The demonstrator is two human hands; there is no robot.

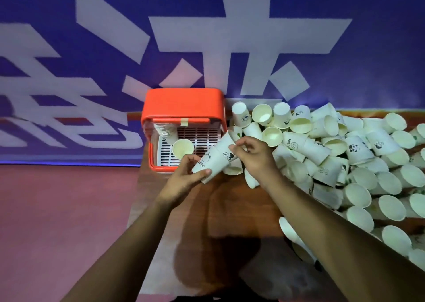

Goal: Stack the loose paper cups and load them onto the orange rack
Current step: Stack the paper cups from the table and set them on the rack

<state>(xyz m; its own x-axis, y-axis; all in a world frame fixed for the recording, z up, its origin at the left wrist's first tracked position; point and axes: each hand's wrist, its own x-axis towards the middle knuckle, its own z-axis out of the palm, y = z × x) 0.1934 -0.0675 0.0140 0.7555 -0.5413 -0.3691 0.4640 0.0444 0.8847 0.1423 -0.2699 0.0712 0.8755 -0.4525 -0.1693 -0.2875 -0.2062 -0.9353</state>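
One wide-angle view looks out from the person's head, facing forward and steeply down. Both forearms enter from the bottom edge, and the left hand (184,178) and right hand (254,155) meet near mid-frame, close to the lens, on the nested white paper cups (215,159). The brown wooden counter (232,207) lies beneath them. The orange plastic rack (184,103) sits just beyond the left hand, and the heap of loose white paper cups (349,163) spreads rightward of the right hand. A blue backdrop with large pale characters (230,37) fills the frame beyond the hands.
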